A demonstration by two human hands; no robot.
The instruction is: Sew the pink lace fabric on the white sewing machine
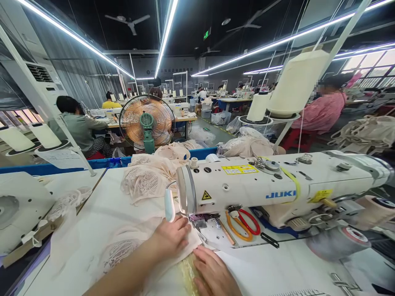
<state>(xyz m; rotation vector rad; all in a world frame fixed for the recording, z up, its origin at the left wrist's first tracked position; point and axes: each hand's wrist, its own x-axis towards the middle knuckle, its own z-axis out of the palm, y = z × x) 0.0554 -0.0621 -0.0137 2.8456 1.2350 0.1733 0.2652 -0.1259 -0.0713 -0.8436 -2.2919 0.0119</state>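
Right hand (212, 273) is nearest, flat at the near edge of the table (271, 271), palm down on the fabric (129, 242), fingers together, pressing rather than pinching; left hand (173, 238) just beyond it, also flat on the fabric, fingertips close up against the needle area (193, 218) of the machine (265, 191); neither hand is closed around anything.

Fabric lies on the table in front of the machine head, trailing off toward the left edge; pale peach, sheer, lace patterned, with a glossy yellowish strip (188, 273) between the two hands.

Handling, my read: very light, limp, probably stretchy and slippery on the smooth top; snags easily, lace is fragile; best controlled with flat palms either side of the seam line, close to the foot, not by pulling on an edge.

Scissors (243, 224), red and orange handles, lie on the machine bed under the arm, right of the needle; a pile of same-colour lace pieces (148, 176) sits at the far edge of the table; thread cones (293, 82) on a stand behind the machine; fan (147, 122) beyond the far edge; other people sewing further back.
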